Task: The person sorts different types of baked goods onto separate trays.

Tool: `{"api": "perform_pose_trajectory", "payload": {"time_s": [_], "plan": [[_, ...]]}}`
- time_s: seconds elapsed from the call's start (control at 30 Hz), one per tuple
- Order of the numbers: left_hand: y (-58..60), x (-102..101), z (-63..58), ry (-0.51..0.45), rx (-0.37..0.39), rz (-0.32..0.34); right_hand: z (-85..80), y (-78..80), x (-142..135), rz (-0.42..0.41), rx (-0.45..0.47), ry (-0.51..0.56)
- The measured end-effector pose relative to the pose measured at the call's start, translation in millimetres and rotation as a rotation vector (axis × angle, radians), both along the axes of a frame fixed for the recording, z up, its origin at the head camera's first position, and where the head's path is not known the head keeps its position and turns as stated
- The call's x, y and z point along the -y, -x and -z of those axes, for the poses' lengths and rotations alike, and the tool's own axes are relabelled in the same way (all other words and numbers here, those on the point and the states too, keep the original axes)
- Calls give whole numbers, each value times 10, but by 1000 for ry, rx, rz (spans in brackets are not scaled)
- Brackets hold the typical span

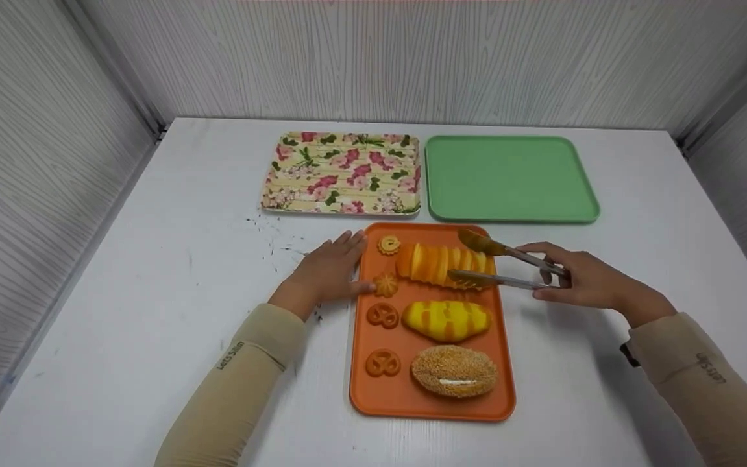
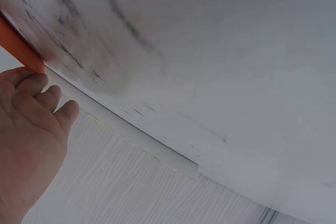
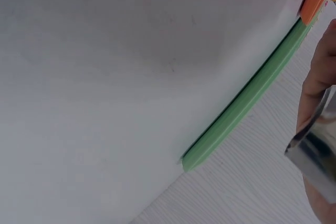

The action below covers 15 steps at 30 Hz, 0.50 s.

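Your right hand [image 1: 590,280] is gripping the metal-armed tongs [image 1: 526,257], its fingers and thumb curling around the handle end beyond the right rim of the orange tray [image 1: 431,410]. The sliced bread loaf [image 1: 435,264] is lying on that tray, left of those fingers, with the spread tong tips reaching over its right part; I cannot tell whether they are touching it. Your left hand [image 1: 333,269] is resting at the left rim, fingers extending, thumb pointing at the flower-shaped cookie [image 1: 387,285].
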State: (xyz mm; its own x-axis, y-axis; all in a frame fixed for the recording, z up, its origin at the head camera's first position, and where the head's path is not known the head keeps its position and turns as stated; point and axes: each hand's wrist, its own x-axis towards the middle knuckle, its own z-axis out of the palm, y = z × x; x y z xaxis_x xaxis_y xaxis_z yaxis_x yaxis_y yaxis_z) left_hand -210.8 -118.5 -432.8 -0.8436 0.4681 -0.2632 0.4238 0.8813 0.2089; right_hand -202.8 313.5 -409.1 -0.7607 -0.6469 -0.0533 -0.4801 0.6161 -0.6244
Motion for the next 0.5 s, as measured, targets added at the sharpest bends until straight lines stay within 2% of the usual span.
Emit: {"api": "perform_pose_trajectory", "payload": {"time_s": [0.23,0.5], "plan": [[-3,-3,-22,-1,0,-3,8,-17,-9,-16,-20,44],[-12,-3,-28,-3,-9,15,-5,-53,-4,23,21,64]]}}
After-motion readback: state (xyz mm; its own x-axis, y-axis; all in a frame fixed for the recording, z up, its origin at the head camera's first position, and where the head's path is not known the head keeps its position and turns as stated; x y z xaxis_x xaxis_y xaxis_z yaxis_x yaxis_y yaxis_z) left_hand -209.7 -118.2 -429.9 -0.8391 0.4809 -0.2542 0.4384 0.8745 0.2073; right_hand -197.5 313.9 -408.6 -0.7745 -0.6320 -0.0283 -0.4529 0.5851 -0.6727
